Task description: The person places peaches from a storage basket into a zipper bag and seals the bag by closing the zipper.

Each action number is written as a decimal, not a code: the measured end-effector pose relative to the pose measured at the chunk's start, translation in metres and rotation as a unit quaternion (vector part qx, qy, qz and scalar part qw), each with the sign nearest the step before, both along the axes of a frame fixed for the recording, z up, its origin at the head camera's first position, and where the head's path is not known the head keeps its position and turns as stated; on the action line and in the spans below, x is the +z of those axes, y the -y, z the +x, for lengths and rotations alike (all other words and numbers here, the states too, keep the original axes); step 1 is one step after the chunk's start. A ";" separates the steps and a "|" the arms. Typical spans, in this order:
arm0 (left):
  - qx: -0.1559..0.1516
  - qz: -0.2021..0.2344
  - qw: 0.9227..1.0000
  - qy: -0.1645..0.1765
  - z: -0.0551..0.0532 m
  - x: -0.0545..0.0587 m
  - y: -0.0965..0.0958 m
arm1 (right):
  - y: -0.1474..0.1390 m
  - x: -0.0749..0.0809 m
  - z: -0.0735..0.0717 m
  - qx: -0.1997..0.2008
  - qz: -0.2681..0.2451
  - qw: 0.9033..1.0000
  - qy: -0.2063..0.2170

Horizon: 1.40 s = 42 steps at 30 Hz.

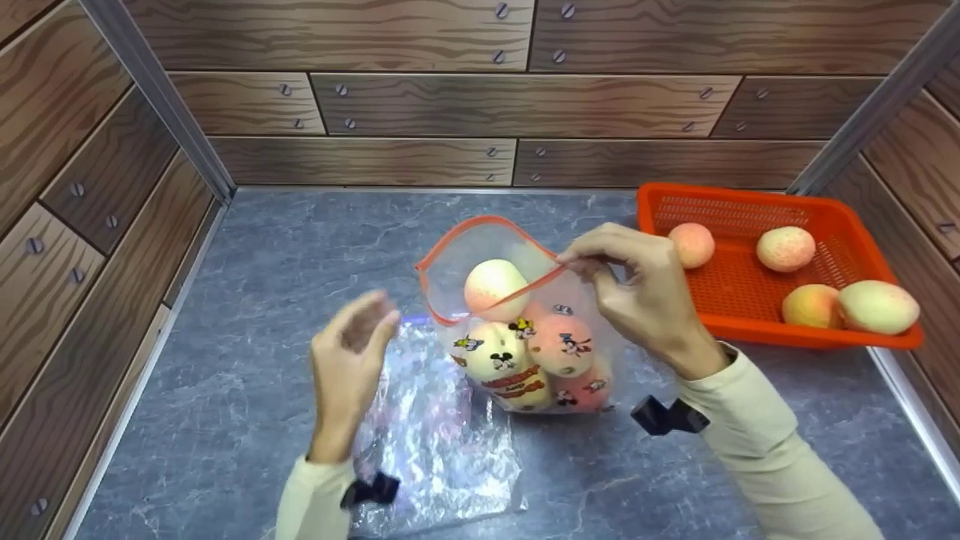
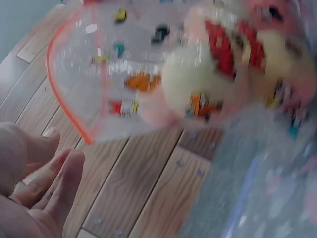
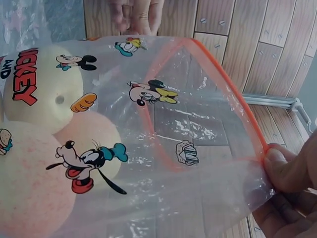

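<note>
A clear zip bag [image 1: 525, 360] with a red-orange rim and printed cartoon figures holds several peaches [image 1: 495, 289] and stands on the grey tabletop, its mouth gaping. My right hand [image 1: 637, 292] pinches the right corner of the bag's rim between thumb and fingers, seen close up in the right wrist view [image 3: 292, 178]. To the left of the bag, my left hand [image 1: 352, 360] hovers with thumb and fingers loosely bent and nothing between them. In the left wrist view its fingertips [image 2: 72, 166] sit just off the bag's rim corner.
Under the left hand and beside the bag lies a flat, shiny clear plastic bag [image 1: 442, 457] with a purple-blue strip. An orange-red basket [image 1: 735, 289] with several peaches stands at the right. Wood-patterned walls [image 1: 525, 105] enclose the table at the back and sides.
</note>
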<state>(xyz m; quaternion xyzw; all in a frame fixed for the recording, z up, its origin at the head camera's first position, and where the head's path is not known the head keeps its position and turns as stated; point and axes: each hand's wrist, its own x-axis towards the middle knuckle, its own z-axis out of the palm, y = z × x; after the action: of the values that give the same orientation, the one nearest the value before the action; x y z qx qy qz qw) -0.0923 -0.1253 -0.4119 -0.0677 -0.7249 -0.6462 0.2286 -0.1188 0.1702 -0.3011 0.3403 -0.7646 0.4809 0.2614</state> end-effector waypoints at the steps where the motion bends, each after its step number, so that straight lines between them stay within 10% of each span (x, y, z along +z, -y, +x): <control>1: -0.014 -0.017 1.000 -0.017 -0.007 0.002 0.002 | -0.002 0.000 0.000 0.005 -0.004 1.000 0.004; 5: -0.099 -0.071 0.992 -0.042 -0.034 0.007 0.001 | -0.007 0.000 -0.001 0.019 -0.019 0.999 0.018; 11: -0.200 0.026 0.979 0.028 -0.061 0.000 -0.017 | -0.011 0.001 -0.002 0.018 -0.034 0.999 0.019; 23: -0.115 0.062 0.991 0.026 -0.057 0.005 -0.031 | -0.030 -0.002 0.004 -0.035 -0.099 0.993 0.047; 42: -0.070 -0.060 0.990 -0.102 -0.026 0.031 -0.009 | -0.087 -0.050 -0.007 -0.018 -0.137 0.989 0.044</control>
<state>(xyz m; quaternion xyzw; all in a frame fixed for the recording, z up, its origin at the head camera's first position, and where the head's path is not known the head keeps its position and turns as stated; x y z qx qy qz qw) -0.1186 -0.1165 -0.3810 -0.1977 -0.7289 -0.6053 0.2514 -0.1261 0.2572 -0.3512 0.2659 -0.7080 0.5912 0.2801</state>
